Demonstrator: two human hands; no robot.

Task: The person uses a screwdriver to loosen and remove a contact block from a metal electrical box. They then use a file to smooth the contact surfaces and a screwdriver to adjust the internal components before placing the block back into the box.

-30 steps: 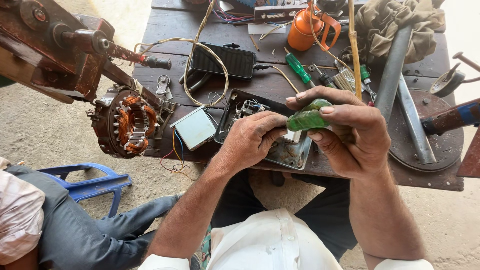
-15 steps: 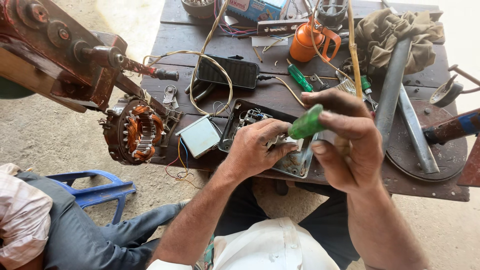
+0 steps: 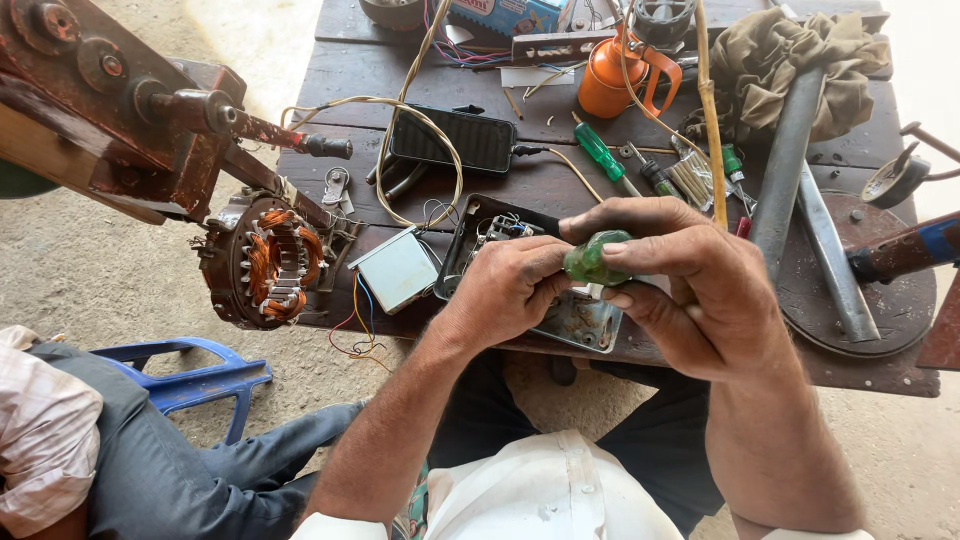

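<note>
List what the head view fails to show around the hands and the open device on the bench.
- Green-handled screwdriver: its shaft and tip are hidden behind the left hand and right hand.
- Open black casing: its middle is covered by both hands.
- Orange oil can: its spout is lost among wires.
- Motor stator: its rear is hidden by the rusty stand.

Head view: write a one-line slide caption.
Right hand grips a green-handled screwdriver over an opened black device; left hand steadies it.
</note>
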